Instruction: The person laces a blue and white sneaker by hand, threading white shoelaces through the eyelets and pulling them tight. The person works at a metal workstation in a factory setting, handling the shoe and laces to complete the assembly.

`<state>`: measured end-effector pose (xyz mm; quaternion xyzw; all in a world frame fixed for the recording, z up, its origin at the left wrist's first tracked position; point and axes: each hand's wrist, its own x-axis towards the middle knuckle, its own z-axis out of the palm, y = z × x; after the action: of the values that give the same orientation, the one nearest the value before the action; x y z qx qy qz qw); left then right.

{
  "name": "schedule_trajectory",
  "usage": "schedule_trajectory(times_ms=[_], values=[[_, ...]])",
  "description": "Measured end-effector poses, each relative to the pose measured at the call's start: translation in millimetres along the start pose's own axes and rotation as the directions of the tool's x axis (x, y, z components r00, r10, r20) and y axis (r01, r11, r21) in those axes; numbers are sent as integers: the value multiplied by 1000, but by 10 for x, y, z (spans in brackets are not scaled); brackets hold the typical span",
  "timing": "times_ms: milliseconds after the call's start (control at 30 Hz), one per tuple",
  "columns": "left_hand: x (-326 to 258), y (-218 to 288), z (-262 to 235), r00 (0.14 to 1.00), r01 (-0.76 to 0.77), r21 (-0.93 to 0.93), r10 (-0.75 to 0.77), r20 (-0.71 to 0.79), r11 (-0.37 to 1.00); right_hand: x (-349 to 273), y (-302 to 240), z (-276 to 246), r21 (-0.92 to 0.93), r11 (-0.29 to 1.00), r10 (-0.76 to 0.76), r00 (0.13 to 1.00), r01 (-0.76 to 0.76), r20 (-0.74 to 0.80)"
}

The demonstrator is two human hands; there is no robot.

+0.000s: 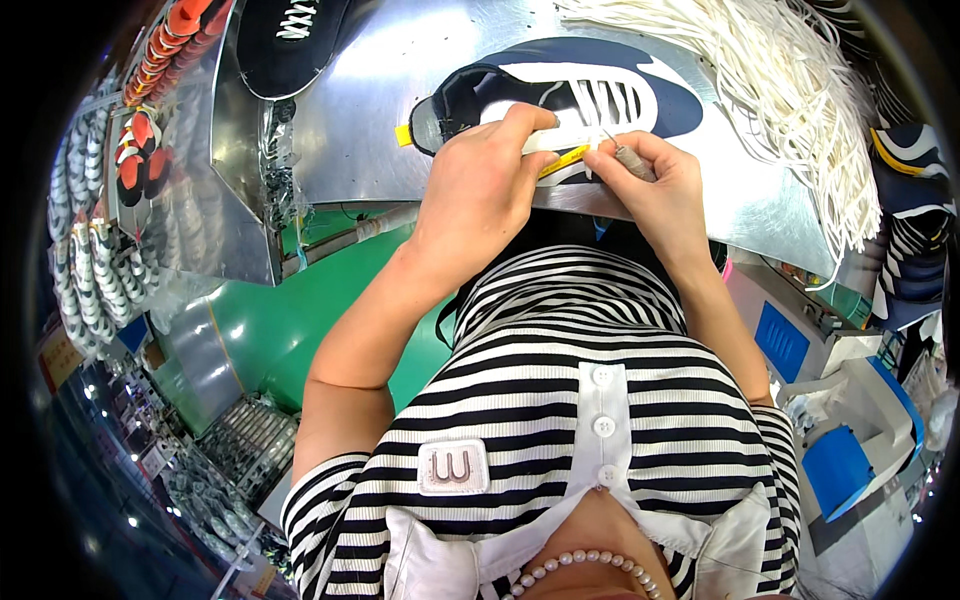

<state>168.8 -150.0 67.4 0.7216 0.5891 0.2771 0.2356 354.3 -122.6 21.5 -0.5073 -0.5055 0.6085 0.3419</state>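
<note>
A navy sneaker point(663, 97) with white trim lies on its side on the metal table, toe to the right. White lace point(617, 100) crosses its front in several rows. My left hand point(482, 183) grips the near edge of the shoe's opening between thumb and index finger. In my right hand point(657, 187) is an awl-like tool with a brownish wrapped handle point(635, 163); its thin metal shaft points at the lacing, and its tip is too small to make out. A yellow strip point(566, 161) shows between my two hands, against the shoe's near side.
A heap of loose white laces point(790, 110) covers the table's right side and hangs over its edge. At the back left lies a black shoe point(290, 45). The metal table point(350, 130) ends just before my body. Racks with hanging shoes point(85, 270) stand at left.
</note>
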Motion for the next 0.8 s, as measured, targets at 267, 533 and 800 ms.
schedule_trajectory(times_ms=[267,533,800], values=[[44,-22,23,999,35,26,-35,-2,999,110,-26,147,224,960,-168,985,170,-30],[111,5,132,994,100,144,-93,-51,985,-67,-35,-7,-24,981,-193,980,192,-44],[148,-24,150,999,7,114,-1,-54,993,-102,-59,-102,-241,947,-199,977,212,77]])
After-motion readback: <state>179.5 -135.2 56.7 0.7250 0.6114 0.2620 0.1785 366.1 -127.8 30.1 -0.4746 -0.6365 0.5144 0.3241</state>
